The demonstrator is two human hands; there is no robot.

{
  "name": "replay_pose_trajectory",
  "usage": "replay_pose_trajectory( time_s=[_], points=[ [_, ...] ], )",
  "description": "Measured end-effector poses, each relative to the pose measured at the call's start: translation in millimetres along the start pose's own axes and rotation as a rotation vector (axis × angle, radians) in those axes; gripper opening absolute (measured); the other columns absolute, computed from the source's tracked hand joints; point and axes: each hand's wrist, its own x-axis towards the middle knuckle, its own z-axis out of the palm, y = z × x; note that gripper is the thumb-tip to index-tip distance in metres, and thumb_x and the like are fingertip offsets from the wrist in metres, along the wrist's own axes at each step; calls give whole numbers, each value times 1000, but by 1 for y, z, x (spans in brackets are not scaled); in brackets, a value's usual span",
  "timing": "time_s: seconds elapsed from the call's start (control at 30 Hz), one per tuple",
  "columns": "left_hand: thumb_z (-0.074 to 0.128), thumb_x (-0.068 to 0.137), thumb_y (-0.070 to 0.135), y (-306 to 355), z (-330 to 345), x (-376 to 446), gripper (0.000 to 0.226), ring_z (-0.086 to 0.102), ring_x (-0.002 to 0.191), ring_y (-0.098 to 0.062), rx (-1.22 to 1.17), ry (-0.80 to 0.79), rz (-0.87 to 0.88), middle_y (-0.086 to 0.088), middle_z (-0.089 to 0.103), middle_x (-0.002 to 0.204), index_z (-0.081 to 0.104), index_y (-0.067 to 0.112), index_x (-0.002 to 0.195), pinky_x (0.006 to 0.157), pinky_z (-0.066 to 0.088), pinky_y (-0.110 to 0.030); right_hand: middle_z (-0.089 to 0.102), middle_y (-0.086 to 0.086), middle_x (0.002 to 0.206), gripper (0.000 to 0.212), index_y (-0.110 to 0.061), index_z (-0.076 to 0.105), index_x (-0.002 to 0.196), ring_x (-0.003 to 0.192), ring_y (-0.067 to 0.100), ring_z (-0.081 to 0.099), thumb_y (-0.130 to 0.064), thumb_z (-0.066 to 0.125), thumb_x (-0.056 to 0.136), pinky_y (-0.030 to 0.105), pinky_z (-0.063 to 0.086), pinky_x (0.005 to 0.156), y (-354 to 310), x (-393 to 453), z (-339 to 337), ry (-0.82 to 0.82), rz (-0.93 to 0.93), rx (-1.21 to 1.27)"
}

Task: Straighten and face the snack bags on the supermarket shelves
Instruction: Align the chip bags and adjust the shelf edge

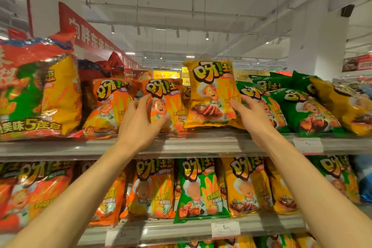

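Observation:
A yellow snack bag (211, 94) stands upright on the top shelf (201, 143), taller than its neighbours. My right hand (249, 115) grips its right edge, thumb on the front. My left hand (141, 121) holds the left edge of an orange snack bag (167, 104) beside it, fingers curled behind the bag and thumb in front. Another orange bag (108, 104) leans to the left of that one. Green bags (306, 110) lie slanted to the right of the yellow bag.
A large multi-pack (36, 90) fills the top shelf's left end. A yellow bag (346, 106) lies at the far right. The lower shelf (181, 227) carries a row of orange, green and yellow bags, with price tags (225, 228) on its rail.

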Motion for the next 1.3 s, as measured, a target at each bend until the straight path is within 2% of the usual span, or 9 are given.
replay_pose_trajectory(
  time_s=[0.07,0.23,0.37,0.43,0.6,0.87,1.07,1.17,1.3],
  points=[
    [64,91,60,-3,8,-2,84,50,135,-32,48,-29,21,-13,45,152,27,26,159,102,46,-46,69,-11,119,41,-25,50,146,95,6,70,-36,51,107,17,49,74,4,-4,4,-11,-19,-170],
    [60,97,54,-10,10,0,73,54,130,-30,70,13,122,-10,55,146,31,25,157,97,47,-44,34,4,164,57,-19,22,162,149,23,34,-38,36,110,35,29,117,10,-12,19,29,-109,-422],
    [57,98,55,-17,3,4,73,53,130,-28,86,-17,158,-10,53,148,29,25,159,99,47,-45,28,4,165,83,-28,16,162,145,25,38,-71,42,97,40,36,111,12,-14,27,-24,-191,-598],
    [56,99,55,-18,2,4,73,54,128,-28,92,-30,162,-10,54,147,28,25,159,98,47,-44,29,4,161,90,-29,18,161,142,27,42,-78,46,91,40,40,106,15,-13,29,-34,-209,-672],
    [55,99,54,-19,0,4,73,51,134,-26,87,-42,160,-8,50,151,27,27,160,103,48,-47,30,12,159,87,-22,21,161,143,32,40,-71,48,94,44,39,112,17,-9,37,41,-222,-683],
    [53,101,52,-22,5,-1,72,44,142,-26,61,-20,171,-6,44,158,24,25,161,109,44,-49,36,8,158,85,-25,25,160,133,33,52,-75,44,93,43,48,98,25,-15,35,4,-242,-807],
    [51,104,48,-22,9,-7,72,32,152,-24,17,-12,198,-1,32,166,22,20,163,119,35,-47,16,7,171,86,-26,14,164,155,29,23,-73,39,96,46,29,122,26,-27,40,13,-235,-800],
    [54,103,45,-23,8,-10,72,28,154,-24,-7,-11,202,-1,31,167,23,20,163,121,32,-51,10,1,172,87,-32,14,164,157,25,17,-73,46,94,46,24,125,27,-33,38,25,-226,-692],
    [60,101,39,-26,6,-14,72,29,152,-23,-48,-3,195,-5,35,164,25,25,163,122,31,-48,10,0,172,86,-34,16,163,157,23,15,-71,51,93,45,21,124,24,-38,36,39,-204,-650]
  ],
)
